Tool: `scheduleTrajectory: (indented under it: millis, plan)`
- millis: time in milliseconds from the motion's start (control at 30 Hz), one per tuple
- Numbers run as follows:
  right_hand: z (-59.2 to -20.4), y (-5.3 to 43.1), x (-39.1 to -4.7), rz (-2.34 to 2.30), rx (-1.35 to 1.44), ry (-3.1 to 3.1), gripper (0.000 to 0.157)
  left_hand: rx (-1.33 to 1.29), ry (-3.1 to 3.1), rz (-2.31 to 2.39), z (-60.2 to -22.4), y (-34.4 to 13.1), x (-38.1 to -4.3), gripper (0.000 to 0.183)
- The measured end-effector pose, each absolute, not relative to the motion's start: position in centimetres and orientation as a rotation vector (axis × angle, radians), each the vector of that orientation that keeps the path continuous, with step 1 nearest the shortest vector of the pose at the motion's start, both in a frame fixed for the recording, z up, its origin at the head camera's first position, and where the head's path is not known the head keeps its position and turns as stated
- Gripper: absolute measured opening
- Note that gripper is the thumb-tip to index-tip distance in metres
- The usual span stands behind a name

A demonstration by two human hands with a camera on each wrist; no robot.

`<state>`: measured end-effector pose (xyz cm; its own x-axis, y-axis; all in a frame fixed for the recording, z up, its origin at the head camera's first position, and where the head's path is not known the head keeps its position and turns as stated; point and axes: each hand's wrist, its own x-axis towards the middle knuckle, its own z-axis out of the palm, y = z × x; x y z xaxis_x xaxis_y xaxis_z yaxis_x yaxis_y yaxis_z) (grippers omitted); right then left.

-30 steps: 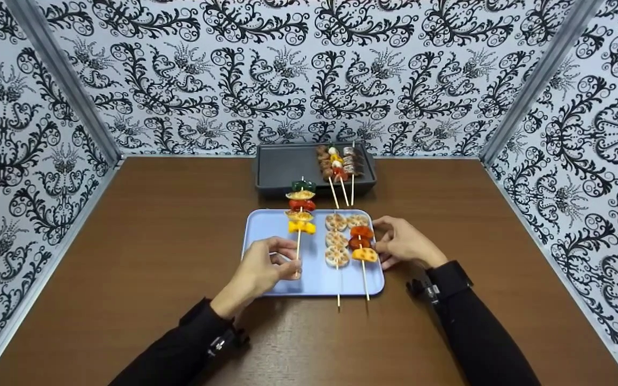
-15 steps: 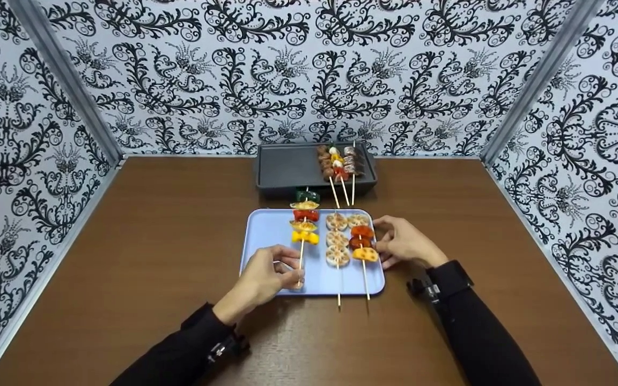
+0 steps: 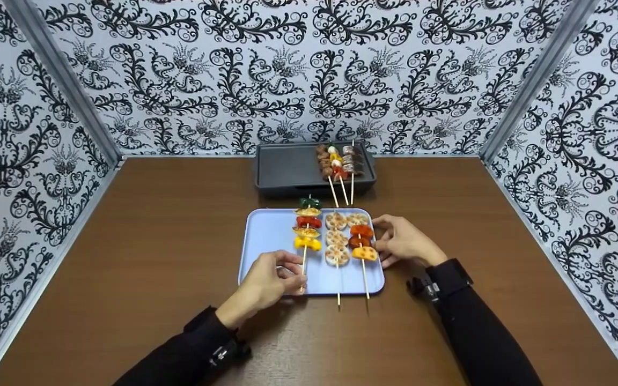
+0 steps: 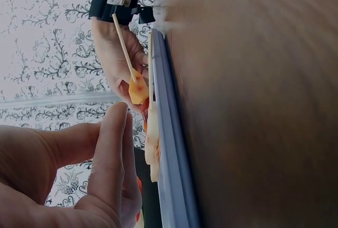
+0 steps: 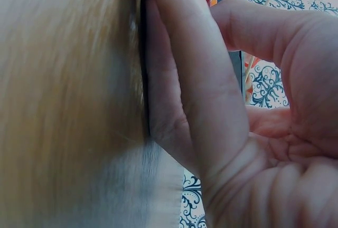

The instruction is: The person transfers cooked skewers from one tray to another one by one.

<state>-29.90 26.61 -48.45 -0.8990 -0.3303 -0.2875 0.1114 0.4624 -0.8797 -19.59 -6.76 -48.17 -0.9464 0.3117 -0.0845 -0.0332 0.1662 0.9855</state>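
Observation:
In the head view my left hand (image 3: 269, 276) pinches the bare stick of a vegetable skewer (image 3: 308, 244), threaded with green, pale, red and yellow pieces. That skewer lies over the left-middle part of a light blue tray (image 3: 266, 228), its green tip reaching past the far rim. Beside it on the tray are a skewer of lotus root slices (image 3: 337, 254) and a skewer with orange and red pieces (image 3: 365, 254). My right hand (image 3: 408, 241) holds the tray's right rim between thumb and fingers. The left wrist view shows the left fingers (image 4: 110, 159) close over the tray; the pinched stick is hidden there.
Behind the tray stands a dark grey grill plate (image 3: 287, 166). On its right half lie a brown meatball skewer (image 3: 324, 161), a skewer with white, yellow and red pieces (image 3: 336, 160) and a dark-and-white skewer (image 3: 348, 161). Patterned walls (image 3: 287, 80) enclose the brown table (image 3: 169, 230).
My left hand has moved toward the body and slightly right, bringing the vegetable skewer lower over the tray and nearer the lotus root skewer. My right hand has stayed at the tray's rim.

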Motion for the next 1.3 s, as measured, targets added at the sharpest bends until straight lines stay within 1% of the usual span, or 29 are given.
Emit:
scheduleTrajectory:
  millis: [267, 667, 1000, 1300]
  plan:
    - [-48.4, 26.7, -30.0, -1.418, -0.193, 2.293, 0.064, 0.237, 2.143, 1.843, -48.6, -6.4, -19.1, 0.039]
    - [-48.4, 26.7, -29.9, -1.427, -0.189, 2.29, 0.062, 0.173, 2.06, 1.868, -48.9, -5.8, -18.5, 0.04]
    - [-48.3, 26.8, -29.8, -1.398, -0.206, 2.307, 0.064, 0.071, 1.979, 1.898, -48.9, -4.8, -18.4, 0.043]
    - [-48.4, 26.8, -29.9, -1.395, -0.201, 2.305, 0.063, 0.073, 1.959, 1.92, -48.9, -4.4, -18.3, 0.043]
